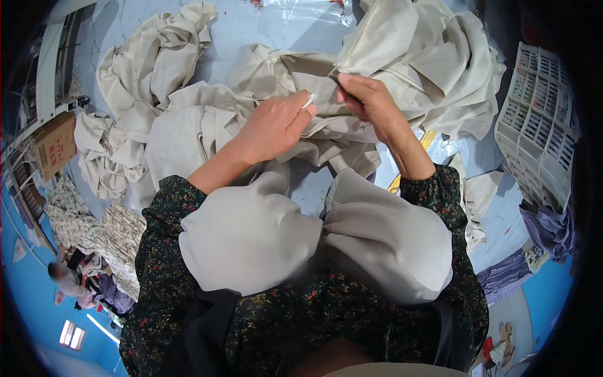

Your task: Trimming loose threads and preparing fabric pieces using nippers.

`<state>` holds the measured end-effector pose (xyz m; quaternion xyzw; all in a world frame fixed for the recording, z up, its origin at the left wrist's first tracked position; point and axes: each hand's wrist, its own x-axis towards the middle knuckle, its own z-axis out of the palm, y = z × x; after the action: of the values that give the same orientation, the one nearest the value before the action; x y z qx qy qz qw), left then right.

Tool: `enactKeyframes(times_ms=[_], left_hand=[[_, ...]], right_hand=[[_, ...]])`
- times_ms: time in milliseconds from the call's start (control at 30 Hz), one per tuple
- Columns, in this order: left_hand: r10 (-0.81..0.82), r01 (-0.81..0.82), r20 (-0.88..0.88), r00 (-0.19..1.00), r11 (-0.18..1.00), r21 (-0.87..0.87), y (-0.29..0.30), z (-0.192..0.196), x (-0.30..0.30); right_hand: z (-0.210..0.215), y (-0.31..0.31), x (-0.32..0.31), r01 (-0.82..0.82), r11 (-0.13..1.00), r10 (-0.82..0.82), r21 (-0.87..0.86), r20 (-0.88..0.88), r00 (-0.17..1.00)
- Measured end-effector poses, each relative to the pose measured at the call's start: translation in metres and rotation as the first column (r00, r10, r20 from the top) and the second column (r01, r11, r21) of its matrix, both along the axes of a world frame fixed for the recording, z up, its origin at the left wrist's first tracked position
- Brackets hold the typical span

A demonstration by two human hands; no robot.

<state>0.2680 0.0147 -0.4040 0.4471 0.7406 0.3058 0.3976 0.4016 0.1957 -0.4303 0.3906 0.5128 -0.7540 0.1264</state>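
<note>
Beige cloth pieces [213, 119] lie heaped in front of me. Over this heap my left hand [276, 125] is closed in a pinch, with something small and white [308, 100] at its fingertips; I cannot tell if it is a cloth edge or a wrap. My right hand [370, 103] is closed on a small dark tool [333, 73], perhaps thread snips, mostly hidden by the fingers. The tool's tip is beside the lower corner of a raised beige cloth fold [377, 38]. The hands are a short way apart. More pale cloth [251, 232] bulges over my lap.
A white slatted plastic crate [534, 119] stands at the right, with dark purple cloth [549, 229] below it. At the left are a cardboard box [55, 146] and patterned cloth [103, 235]. Another person [66, 276] is at the far left. A yellow strip [427, 141] shows beneath the cloth.
</note>
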Motion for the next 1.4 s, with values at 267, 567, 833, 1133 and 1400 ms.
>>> enactKeyframes(times_ms=[267, 567, 833, 1133, 1400], left_hand=[[-0.076, 0.073, -0.049, 0.996, 0.995, -0.071, -0.004, -0.001, -0.001], [-0.196, 0.209, 0.149, 0.969, 0.975, -0.072, -0.026, -0.006, -0.008], [0.014, 0.047, 0.517, 0.856, 0.993, -0.105, -0.052, -0.007, -0.017], [0.131, -0.135, -0.771, 0.624, 0.989, 0.059, -0.006, -0.125, -0.091], [0.522, -0.625, 0.386, 0.760, 0.750, 0.217, 0.024, -0.021, -0.108]], right_hand=[[-0.003, -0.009, -0.016, -0.030, 0.992, 0.021, -0.125, -0.078, 0.997], [-0.074, 0.063, -0.029, -0.275, 0.427, 0.427, 0.861, 0.076, 0.901], [-0.022, 0.256, 0.021, 0.059, -0.002, 0.269, 0.998, -0.056, 0.962], [-0.031, 0.166, 0.021, -0.062, 0.372, 0.163, 0.926, 0.001, 0.987], [-0.056, 0.092, -0.017, -0.051, 0.949, 0.146, 0.310, -0.291, 0.946]])
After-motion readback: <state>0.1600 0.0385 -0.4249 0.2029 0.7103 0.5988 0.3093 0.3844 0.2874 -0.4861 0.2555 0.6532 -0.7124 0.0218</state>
